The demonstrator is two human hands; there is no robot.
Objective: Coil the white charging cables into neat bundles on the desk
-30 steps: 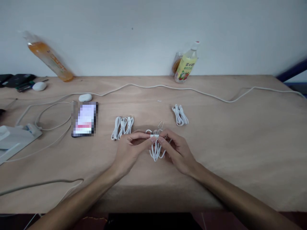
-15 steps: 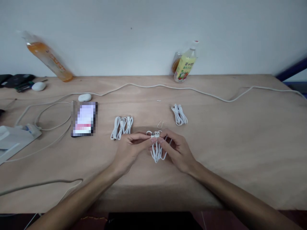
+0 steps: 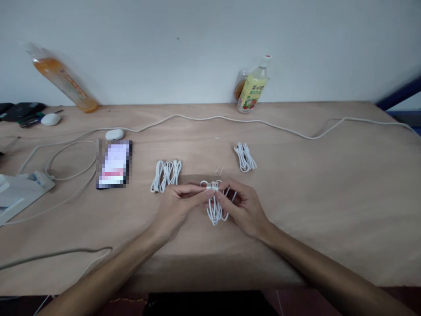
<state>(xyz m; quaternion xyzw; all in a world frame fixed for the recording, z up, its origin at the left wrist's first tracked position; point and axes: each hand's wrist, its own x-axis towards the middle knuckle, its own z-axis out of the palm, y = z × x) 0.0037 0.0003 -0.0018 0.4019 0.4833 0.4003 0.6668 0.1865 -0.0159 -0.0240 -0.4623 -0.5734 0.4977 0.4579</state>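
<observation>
Between my hands is a white USB cable [image 3: 215, 213], looped into a loose coil, its two plugs side by side at the top. My left hand [image 3: 177, 208] pinches it near the smaller plug, thumb in front and fingers behind. My right hand [image 3: 245, 208] grips it by the USB-A plug, and some loops pass beside its fingers. Just beyond the plugs a small bent twist tie [image 3: 219, 170] lies on the table. Several bundled white cables [image 3: 166, 175] lie beyond my left hand, and another white cable bundle [image 3: 245, 157] beyond my right.
A phone [image 3: 114, 164] and a white earbud case [image 3: 114, 134] lie to the left. A long white cord [image 3: 217, 117] crosses the back of the table [image 3: 329, 197]. An orange drink bottle [image 3: 66, 83] and a yellow drink bottle [image 3: 252, 90] stand by the wall. A white box-like object [image 3: 19, 193] sits far left.
My hands keep nearly the same hold on the coiled cable, with only a slight shift of the right thumb and loops. The camera view has shifted slightly.
</observation>
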